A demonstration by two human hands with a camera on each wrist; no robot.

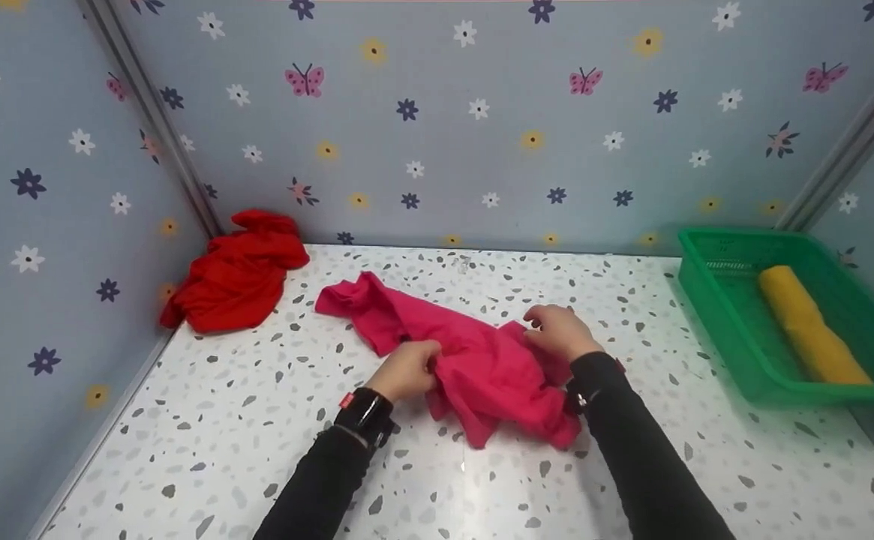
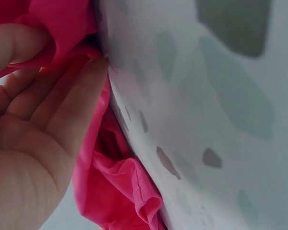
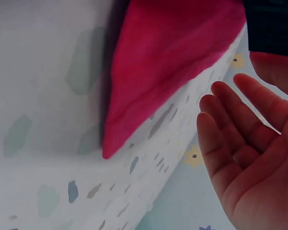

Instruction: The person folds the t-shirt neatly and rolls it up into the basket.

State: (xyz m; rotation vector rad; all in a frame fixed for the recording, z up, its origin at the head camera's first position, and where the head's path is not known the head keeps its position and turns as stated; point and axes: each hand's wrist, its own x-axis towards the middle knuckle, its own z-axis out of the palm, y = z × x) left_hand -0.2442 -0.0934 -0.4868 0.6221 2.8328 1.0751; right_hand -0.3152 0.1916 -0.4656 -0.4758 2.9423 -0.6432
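A crumpled bright pink cloth (image 1: 482, 360), with folds and loose corners, lies across the middle of the speckled table. My left hand (image 1: 406, 369) grips its near left part. Seen from the left wrist, the thumb (image 2: 21, 45) lies over a fold of the pink cloth (image 2: 117, 191) and the fingers reach beneath it. Over the cloth's right side is my right hand (image 1: 560, 331), fingers loosely bent. In the right wrist view the palm (image 3: 259, 191) faces the camera holding nothing, apart from a hanging corner of the cloth (image 3: 153, 72).
A bunched red cloth (image 1: 241, 277) lies in the back left corner against the wall. At the right stands a green plastic basket (image 1: 722, 330) with a rolled yellow cloth (image 1: 812, 322) inside. Flower-patterned walls (image 1: 444, 135) enclose the table (image 1: 256, 420) at the back and both sides.
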